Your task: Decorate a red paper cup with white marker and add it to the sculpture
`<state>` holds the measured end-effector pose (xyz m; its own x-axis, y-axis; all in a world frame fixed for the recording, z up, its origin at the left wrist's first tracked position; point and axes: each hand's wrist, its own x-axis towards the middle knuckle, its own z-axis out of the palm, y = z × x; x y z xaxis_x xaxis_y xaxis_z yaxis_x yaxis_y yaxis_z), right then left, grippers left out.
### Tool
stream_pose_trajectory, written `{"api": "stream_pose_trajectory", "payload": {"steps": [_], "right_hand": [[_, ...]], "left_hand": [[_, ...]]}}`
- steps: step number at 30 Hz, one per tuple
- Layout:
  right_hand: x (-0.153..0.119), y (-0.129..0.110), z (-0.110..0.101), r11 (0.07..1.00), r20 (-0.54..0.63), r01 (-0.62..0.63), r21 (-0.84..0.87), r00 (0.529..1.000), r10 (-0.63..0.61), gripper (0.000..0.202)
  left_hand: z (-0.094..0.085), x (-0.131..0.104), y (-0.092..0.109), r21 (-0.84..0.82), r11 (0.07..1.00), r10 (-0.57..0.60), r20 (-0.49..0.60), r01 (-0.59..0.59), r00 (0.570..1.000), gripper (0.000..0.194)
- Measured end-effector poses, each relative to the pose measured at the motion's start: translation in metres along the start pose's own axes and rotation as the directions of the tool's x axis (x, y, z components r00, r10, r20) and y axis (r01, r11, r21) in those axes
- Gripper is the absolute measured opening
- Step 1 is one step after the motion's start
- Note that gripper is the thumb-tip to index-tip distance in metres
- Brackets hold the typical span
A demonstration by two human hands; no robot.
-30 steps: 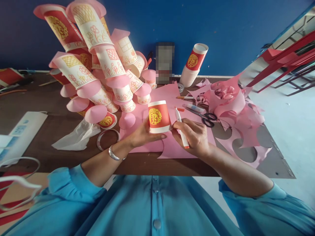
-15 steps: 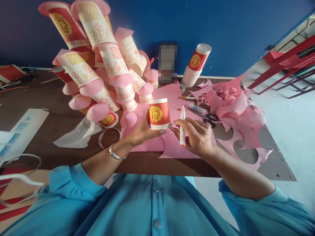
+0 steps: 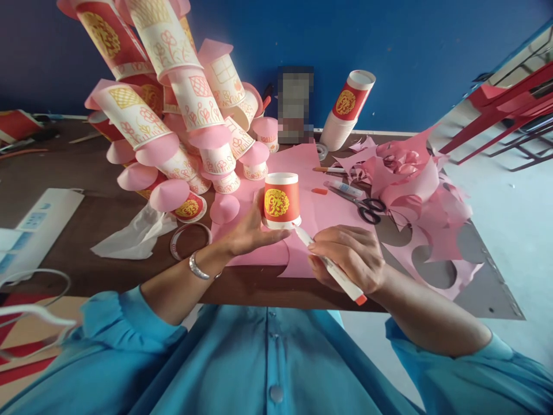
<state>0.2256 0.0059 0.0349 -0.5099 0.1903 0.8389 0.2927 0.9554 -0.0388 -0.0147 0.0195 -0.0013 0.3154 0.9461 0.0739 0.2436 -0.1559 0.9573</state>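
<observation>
A red and white paper cup (image 3: 281, 199) with a yellow emblem is gripped in my left hand (image 3: 249, 231), above the pink paper sheet (image 3: 298, 164). My right hand (image 3: 352, 256) pinches a white marker (image 3: 336, 273) with an orange-red end. The marker slants up to the left, its uncapped tip at the lower right rim of the cup; whether they touch is hard to tell. An orange cap (image 3: 319, 191) lies on the pink paper behind my right hand. Black-handled scissors (image 3: 370, 210) lie to the right of it.
Decorated cups with pink paper roofs are stacked in a tall tower (image 3: 196, 98) at the left. A stack of cups (image 3: 339, 129) stands by the blue wall. Pink scraps (image 3: 415, 173) cover the right side. A tissue (image 3: 133, 233) and a tape ring (image 3: 175, 245) lie at the left.
My right hand has turned the marker from upright to slanted and brought its tip to the cup's lower edge. My left hand still holds the cup. The view has shifted slightly.
</observation>
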Motion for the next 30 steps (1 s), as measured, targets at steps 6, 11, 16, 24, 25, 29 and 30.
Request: {"api": "stream_pose_trajectory", "payload": {"steps": [6, 11, 16, 24, 25, 29, 30], "right_hand": [[-0.001, -0.001, 0.0, 1.0, 0.037, -0.006, -0.004, 0.999, 0.006, 0.01], [0.0, -0.003, -0.001, 1.0, 0.064, -0.018, 0.003, 0.998, 0.017, 0.013], [0.0, -0.003, 0.0, 1.0, 0.069, -0.022, -0.008, 0.997, 0.023, 0.013], [-0.001, -0.002, 0.003, 0.999, 0.067, -0.037, -0.014, 0.997, 0.038, 0.014], [-0.001, -0.002, 0.002, 0.999, 0.076, -0.045, -0.007, 0.996, 0.046, 0.016], [0.001, -0.004, 0.0, 0.993, 0.1, -0.107, 0.043, 0.99, 0.103, 0.023], [0.002, -0.005, 0.0, 0.99, 0.101, -0.127, 0.058, 0.988, 0.12, 0.024]], "left_hand": [[0.001, 0.0, -0.007, 0.015, 1.0, 0.015, 0.006, -0.015, 1.0, 0.099], [0.002, 0.0, -0.003, -0.011, 1.0, 0.012, 0.033, -0.012, 0.999, 0.098], [0.001, 0.001, 0.002, 0.012, 0.999, 0.045, 0.082, -0.046, 0.996, 0.087], [-0.001, 0.0, 0.013, 0.047, 0.999, 0.018, 0.089, -0.022, 0.996, 0.084], [-0.001, 0.001, 0.013, 0.053, 0.998, 0.014, 0.088, -0.019, 0.996, 0.084], [0.0, 0.001, 0.011, 0.089, 0.996, 0.003, 0.055, -0.007, 0.999, 0.088], [0.0, 0.002, 0.011, 0.092, 0.996, 0.0, 0.046, -0.004, 0.999, 0.089]]}}
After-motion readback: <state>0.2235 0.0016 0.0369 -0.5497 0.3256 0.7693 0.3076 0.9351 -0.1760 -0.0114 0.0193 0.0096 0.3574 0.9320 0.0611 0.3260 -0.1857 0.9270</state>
